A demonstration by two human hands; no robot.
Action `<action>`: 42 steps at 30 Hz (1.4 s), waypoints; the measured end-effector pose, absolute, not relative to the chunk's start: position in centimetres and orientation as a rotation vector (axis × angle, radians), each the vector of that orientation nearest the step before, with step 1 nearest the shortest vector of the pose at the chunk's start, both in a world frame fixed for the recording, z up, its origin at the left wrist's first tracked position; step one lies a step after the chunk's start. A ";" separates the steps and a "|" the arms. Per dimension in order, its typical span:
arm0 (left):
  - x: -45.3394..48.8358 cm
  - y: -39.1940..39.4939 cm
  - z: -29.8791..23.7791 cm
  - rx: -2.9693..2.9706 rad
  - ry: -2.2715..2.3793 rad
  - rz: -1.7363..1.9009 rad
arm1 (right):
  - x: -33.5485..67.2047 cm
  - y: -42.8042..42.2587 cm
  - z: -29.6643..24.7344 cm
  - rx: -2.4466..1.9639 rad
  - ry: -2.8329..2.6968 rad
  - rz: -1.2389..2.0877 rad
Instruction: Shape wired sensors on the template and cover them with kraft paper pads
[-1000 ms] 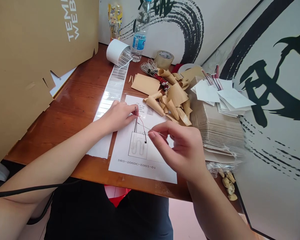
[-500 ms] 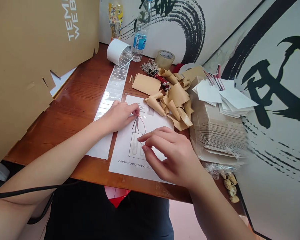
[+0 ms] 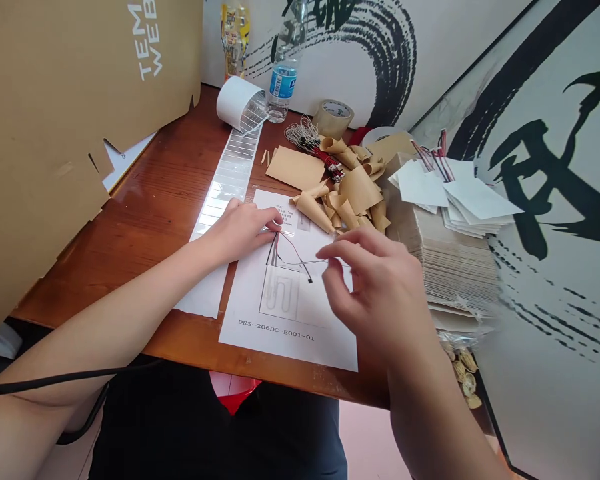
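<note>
My left hand [image 3: 250, 228] rests on the printed sheet [image 3: 330, 347], thumb and forefinger pinched on a small bundle of thin wires [image 3: 293, 246]. A red wire with a dark tip and several dark wires fan out below the pinch over a printed outline with a looped shape. To the right, my right hand [image 3: 375, 283] hovers above the sheet with curled fingers. Between its thumb and forefinger runs one thin dark wire [image 3: 305, 262], stretched across from my left hand. The fingers hide part of this wire.
A label strip [image 3: 225, 180] unrolls from a roll [image 3: 237, 103] on the left. Behind the sheet are curled brown paper pieces [image 3: 361, 190], bundled wires [image 3: 305, 137], packing tape [image 3: 334, 119] and a bottle [image 3: 283, 87]. A card stack [image 3: 457, 260] stands right; a cardboard box [image 3: 80, 120] stands left.
My right hand has moved right and slightly up, away from my left hand, with the thin wire drawn out sideways. The dark-tipped wire and looped print now show. My left hand keeps its pinch.
</note>
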State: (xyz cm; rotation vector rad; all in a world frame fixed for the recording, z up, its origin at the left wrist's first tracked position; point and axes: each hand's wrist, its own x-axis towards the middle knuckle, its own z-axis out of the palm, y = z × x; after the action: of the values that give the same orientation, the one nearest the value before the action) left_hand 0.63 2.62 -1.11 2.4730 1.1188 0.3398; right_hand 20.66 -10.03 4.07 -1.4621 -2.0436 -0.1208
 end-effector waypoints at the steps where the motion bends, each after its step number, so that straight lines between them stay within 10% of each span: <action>1: 0.6 2.6 -1.1 2.470 1.122 0.341 | 20.7 -10.1 4.2 -1.481 -1.997 -0.188; 8: 0.8 2.7 -1.2 2.462 1.140 0.326 | 17.7 -13.0 3.6 -0.833 -2.336 0.206; 20: 0.9 2.9 -1.5 2.481 1.136 0.368 | 16.4 -12.4 0.9 -1.631 -2.230 0.062; 42: 0.7 3.0 -1.9 2.483 1.118 0.389 | 19.9 -9.5 1.5 -1.673 -1.747 -0.018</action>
State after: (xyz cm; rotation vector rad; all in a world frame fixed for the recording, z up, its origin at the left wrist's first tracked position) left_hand 0.66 3.04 -1.88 2.4828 1.1176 0.3891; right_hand 19.87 -9.46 1.47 -1.6727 -1.7474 -0.0182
